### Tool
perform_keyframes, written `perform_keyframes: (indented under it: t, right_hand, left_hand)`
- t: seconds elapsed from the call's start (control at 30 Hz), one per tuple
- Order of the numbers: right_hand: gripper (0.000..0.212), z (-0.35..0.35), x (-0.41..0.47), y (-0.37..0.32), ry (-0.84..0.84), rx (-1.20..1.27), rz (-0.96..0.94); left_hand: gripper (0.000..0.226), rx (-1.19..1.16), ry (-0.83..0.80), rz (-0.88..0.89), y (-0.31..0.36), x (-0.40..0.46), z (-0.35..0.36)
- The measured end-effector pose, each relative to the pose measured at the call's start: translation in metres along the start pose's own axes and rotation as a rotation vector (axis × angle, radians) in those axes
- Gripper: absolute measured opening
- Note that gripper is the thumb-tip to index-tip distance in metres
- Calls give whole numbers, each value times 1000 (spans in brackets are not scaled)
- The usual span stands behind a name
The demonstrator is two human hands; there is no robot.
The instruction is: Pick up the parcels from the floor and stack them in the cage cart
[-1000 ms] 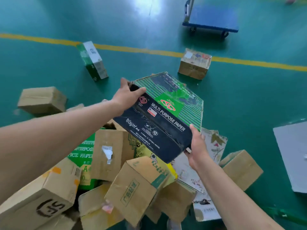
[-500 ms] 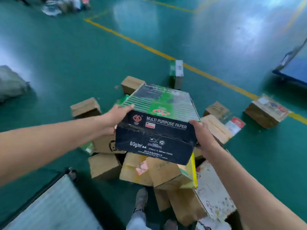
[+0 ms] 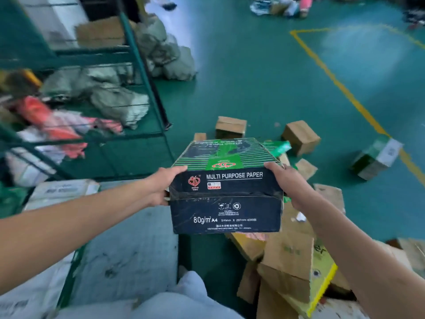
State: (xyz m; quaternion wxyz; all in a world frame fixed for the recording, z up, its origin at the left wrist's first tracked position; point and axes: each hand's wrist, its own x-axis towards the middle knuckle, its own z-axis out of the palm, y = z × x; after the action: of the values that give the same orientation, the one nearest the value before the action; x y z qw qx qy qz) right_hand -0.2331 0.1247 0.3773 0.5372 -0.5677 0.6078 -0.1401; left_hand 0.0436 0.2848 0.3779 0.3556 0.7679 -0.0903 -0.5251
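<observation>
Gripping the paper carton (image 3: 226,194) at its two upper near corners, the left hand (image 3: 164,186) and the right hand (image 3: 290,183) held it level in the centre of the frame, above the floor, each with a thumb on the striped green lid and the other fingers hidden down the side. The near face read MULTI PURPOSE PAPER and 80g/m² A4, so it was probably heavy if full. With a grip that high and only on the near end, the far end could sag. A better carry would likely put the palms lower under the side walls and keep the carton close to the body on the way to the cage cart (image 3: 138,72), whose green wire frame filled the upper left of the frame.

Grey sacks (image 3: 115,101) and a red-and-white bundle (image 3: 49,120) seemed to lie within that frame, though blur made it hard to tell which were inside. If so, the carton would need a flat seat rather than a perch on soft bags.

A grey panel (image 3: 128,249) lay at lower left, with a white printed box (image 3: 61,191) just behind it, both between the person and the cart. At lower right sat a heap of brown cardboard boxes (image 3: 287,256), one with a yellow edge. More small brown boxes (image 3: 230,127) and a green-and-white carton (image 3: 377,156) were scattered on the green floor (image 3: 253,65) at centre and right, near a yellow line (image 3: 340,86). The person's pale trouser leg (image 3: 188,293) showed at the bottom edge, close to the heap, so footing looked tight.
</observation>
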Motion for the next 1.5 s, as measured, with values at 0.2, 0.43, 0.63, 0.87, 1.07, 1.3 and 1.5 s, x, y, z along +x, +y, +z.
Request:
perform_keyframes:
  t: [0.2, 0.43, 0.63, 0.87, 1.07, 1.3, 1.5]
  right_hand:
    - [60, 109, 13, -57, -185, -161, -44]
    - [44, 263, 22, -128, -371, -476, -184]
    - [48, 390, 14, -148, -569, -627, -236]
    - [67, 509, -5, -156, -841, -864, -295]
    - [95, 586, -23, -149, -1002, -1080, -368]
    - [94, 649, -18, -137, -1141, -1261, -420]
    - [75, 696, 7, -109, -1221, -1377, -463]
  left_hand:
    - [28, -217, 117, -101, -49, 2, -98]
    - [35, -567, 242, -239, -123, 4, -210]
    - [39, -776, 344, -302, -192, -6, -279]
    - [32, -963, 447, -376, -262, -37, -317]
    - [21, -1126, 497, -424, -310, -52, -313]
    - [22, -1281, 566, -501, -344, -33, -302]
    - [35, -1339, 564, -533, -375, 6, -286]
